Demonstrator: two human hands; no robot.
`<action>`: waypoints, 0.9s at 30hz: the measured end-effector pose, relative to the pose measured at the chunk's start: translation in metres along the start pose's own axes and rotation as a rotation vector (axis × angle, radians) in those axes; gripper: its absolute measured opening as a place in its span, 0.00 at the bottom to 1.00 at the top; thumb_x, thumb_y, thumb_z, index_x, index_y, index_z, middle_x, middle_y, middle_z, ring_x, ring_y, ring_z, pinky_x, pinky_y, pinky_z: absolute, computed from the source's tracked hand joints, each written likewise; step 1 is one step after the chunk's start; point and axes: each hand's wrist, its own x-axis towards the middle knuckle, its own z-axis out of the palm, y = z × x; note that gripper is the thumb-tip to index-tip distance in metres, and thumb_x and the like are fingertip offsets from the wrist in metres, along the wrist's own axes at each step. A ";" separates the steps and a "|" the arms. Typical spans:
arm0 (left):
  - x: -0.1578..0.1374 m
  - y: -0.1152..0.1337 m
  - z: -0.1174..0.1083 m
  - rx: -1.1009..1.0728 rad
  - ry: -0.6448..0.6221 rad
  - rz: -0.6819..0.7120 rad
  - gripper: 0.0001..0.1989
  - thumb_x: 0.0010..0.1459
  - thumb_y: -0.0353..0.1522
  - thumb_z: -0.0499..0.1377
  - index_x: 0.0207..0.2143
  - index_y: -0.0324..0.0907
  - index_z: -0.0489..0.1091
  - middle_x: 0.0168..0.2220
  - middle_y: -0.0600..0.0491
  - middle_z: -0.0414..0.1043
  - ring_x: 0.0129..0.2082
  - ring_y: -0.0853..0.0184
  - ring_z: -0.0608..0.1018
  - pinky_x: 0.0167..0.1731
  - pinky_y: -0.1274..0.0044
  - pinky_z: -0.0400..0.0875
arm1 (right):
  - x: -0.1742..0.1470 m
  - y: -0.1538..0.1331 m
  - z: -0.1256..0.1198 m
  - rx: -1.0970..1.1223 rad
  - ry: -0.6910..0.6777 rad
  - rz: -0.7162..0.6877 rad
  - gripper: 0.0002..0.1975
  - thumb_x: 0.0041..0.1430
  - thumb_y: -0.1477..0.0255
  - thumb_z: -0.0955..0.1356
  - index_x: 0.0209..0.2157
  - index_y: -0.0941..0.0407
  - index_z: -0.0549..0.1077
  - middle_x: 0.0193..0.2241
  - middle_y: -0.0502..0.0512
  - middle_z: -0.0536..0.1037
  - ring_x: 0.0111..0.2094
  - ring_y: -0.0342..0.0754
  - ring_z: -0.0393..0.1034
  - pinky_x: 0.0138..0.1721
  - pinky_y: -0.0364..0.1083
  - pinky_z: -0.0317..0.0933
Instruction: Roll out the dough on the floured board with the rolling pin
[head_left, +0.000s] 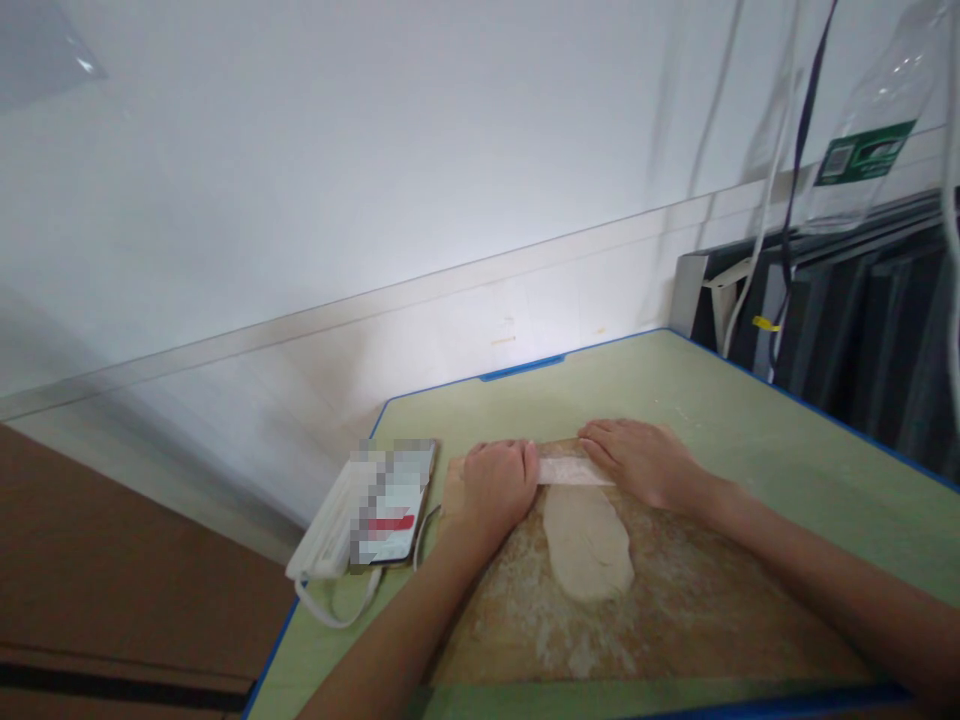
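Note:
A pale rolling pin [574, 471] lies crosswise at the far end of a flattened oval of dough [589, 545]. My left hand [501, 485] is closed around the pin's left part, and my right hand [637, 460] grips its right part. Only the middle stretch of the pin shows between the hands; its ends are hidden under them. The dough rests on a wooden board [697, 610] dusted with flour, its long side reaching from the pin toward me.
The board sits on a light green table [630, 375] with blue edging. Left of it, a phone [397, 510] leans beside a white device [334, 530] with a strap. At the right stand dark panels [862, 310], a plastic bottle [862, 150] and hanging cables [802, 130]. A white wall [420, 170] rises behind.

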 end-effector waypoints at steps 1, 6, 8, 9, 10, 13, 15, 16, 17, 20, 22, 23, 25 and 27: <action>-0.002 0.000 -0.001 -0.003 0.003 0.000 0.20 0.63 0.32 0.40 0.32 0.40 0.71 0.31 0.48 0.74 0.33 0.63 0.75 0.36 0.71 0.63 | -0.002 -0.002 0.000 -0.001 0.009 0.005 0.20 0.64 0.68 0.51 0.40 0.56 0.70 0.38 0.57 0.75 0.40 0.49 0.68 0.40 0.47 0.56; -0.011 0.001 -0.004 -0.018 0.031 0.009 0.17 0.62 0.32 0.41 0.35 0.40 0.69 0.35 0.49 0.73 0.35 0.63 0.74 0.36 0.72 0.63 | -0.012 -0.010 -0.001 -0.036 0.118 0.044 0.19 0.64 0.67 0.52 0.37 0.56 0.70 0.37 0.55 0.75 0.39 0.50 0.68 0.38 0.47 0.56; -0.013 0.000 -0.004 -0.029 0.040 0.026 0.16 0.63 0.32 0.41 0.36 0.41 0.68 0.36 0.50 0.72 0.36 0.63 0.73 0.36 0.73 0.63 | -0.014 -0.010 0.000 -0.038 0.143 0.043 0.18 0.63 0.67 0.52 0.35 0.56 0.70 0.36 0.55 0.74 0.38 0.49 0.67 0.37 0.46 0.55; -0.014 -0.001 -0.004 -0.035 0.046 0.036 0.16 0.63 0.32 0.41 0.37 0.41 0.68 0.37 0.50 0.72 0.37 0.64 0.73 0.37 0.73 0.63 | -0.015 -0.009 0.000 -0.040 0.148 0.038 0.17 0.63 0.67 0.53 0.34 0.56 0.69 0.36 0.56 0.74 0.38 0.48 0.67 0.37 0.46 0.55; -0.014 -0.002 -0.004 -0.042 0.052 0.046 0.16 0.63 0.33 0.41 0.37 0.41 0.67 0.38 0.50 0.71 0.38 0.64 0.73 0.38 0.74 0.63 | -0.016 -0.008 0.000 -0.046 0.150 0.032 0.17 0.63 0.66 0.53 0.33 0.56 0.69 0.35 0.56 0.73 0.37 0.48 0.67 0.36 0.45 0.55; -0.014 -0.003 -0.003 -0.052 0.065 0.064 0.15 0.63 0.32 0.41 0.36 0.40 0.66 0.39 0.49 0.69 0.39 0.65 0.71 0.38 0.75 0.62 | -0.016 -0.005 0.000 -0.075 0.140 0.017 0.17 0.63 0.65 0.54 0.31 0.56 0.68 0.32 0.55 0.72 0.34 0.48 0.67 0.33 0.45 0.55; -0.014 -0.003 -0.002 -0.050 0.060 0.070 0.15 0.62 0.32 0.42 0.33 0.40 0.66 0.36 0.49 0.69 0.37 0.65 0.71 0.37 0.75 0.63 | -0.015 -0.005 0.000 -0.090 0.122 0.018 0.17 0.63 0.66 0.53 0.31 0.55 0.68 0.30 0.54 0.73 0.32 0.48 0.68 0.32 0.46 0.54; -0.014 -0.003 -0.002 -0.047 0.056 0.068 0.15 0.62 0.32 0.42 0.32 0.40 0.66 0.34 0.50 0.69 0.36 0.65 0.71 0.36 0.75 0.63 | -0.015 -0.005 0.000 -0.096 0.111 0.026 0.18 0.63 0.66 0.53 0.31 0.55 0.69 0.29 0.54 0.74 0.31 0.48 0.68 0.31 0.46 0.54; -0.014 -0.004 -0.002 -0.044 0.051 0.064 0.15 0.62 0.32 0.42 0.32 0.40 0.67 0.33 0.49 0.69 0.35 0.64 0.71 0.35 0.75 0.63 | -0.014 -0.005 0.000 -0.101 0.104 0.039 0.19 0.64 0.66 0.52 0.30 0.55 0.69 0.28 0.54 0.75 0.30 0.49 0.69 0.31 0.46 0.54; -0.013 -0.005 -0.003 -0.039 0.036 0.044 0.17 0.62 0.33 0.42 0.31 0.40 0.68 0.31 0.49 0.70 0.33 0.63 0.72 0.32 0.73 0.63 | -0.013 -0.006 0.002 -0.119 0.103 0.077 0.21 0.64 0.65 0.52 0.29 0.55 0.71 0.28 0.55 0.76 0.30 0.49 0.70 0.32 0.47 0.54; -0.013 -0.007 -0.004 -0.038 0.027 0.033 0.18 0.62 0.34 0.41 0.31 0.39 0.69 0.30 0.48 0.71 0.32 0.63 0.73 0.31 0.73 0.63 | -0.013 -0.007 0.002 -0.125 0.107 0.079 0.21 0.64 0.64 0.52 0.29 0.54 0.71 0.28 0.54 0.77 0.31 0.50 0.70 0.32 0.47 0.54; -0.014 -0.008 -0.004 -0.038 0.024 0.029 0.19 0.62 0.34 0.41 0.30 0.39 0.69 0.29 0.48 0.71 0.31 0.63 0.73 0.30 0.73 0.62 | -0.014 -0.007 0.002 -0.124 0.112 0.075 0.21 0.64 0.64 0.52 0.29 0.54 0.71 0.29 0.54 0.77 0.31 0.50 0.70 0.32 0.47 0.55; -0.015 -0.010 -0.005 -0.039 0.022 0.023 0.20 0.63 0.34 0.40 0.29 0.40 0.70 0.28 0.49 0.72 0.30 0.63 0.74 0.30 0.73 0.62 | -0.016 -0.008 0.000 -0.118 0.124 0.071 0.21 0.64 0.64 0.52 0.28 0.54 0.70 0.29 0.54 0.77 0.31 0.49 0.70 0.33 0.46 0.55; -0.017 -0.011 -0.006 -0.039 0.028 0.018 0.21 0.63 0.35 0.40 0.28 0.40 0.69 0.28 0.49 0.72 0.29 0.64 0.74 0.29 0.73 0.61 | -0.019 -0.010 -0.003 -0.122 0.140 0.073 0.21 0.64 0.63 0.52 0.27 0.54 0.69 0.27 0.54 0.76 0.30 0.49 0.69 0.33 0.46 0.55</action>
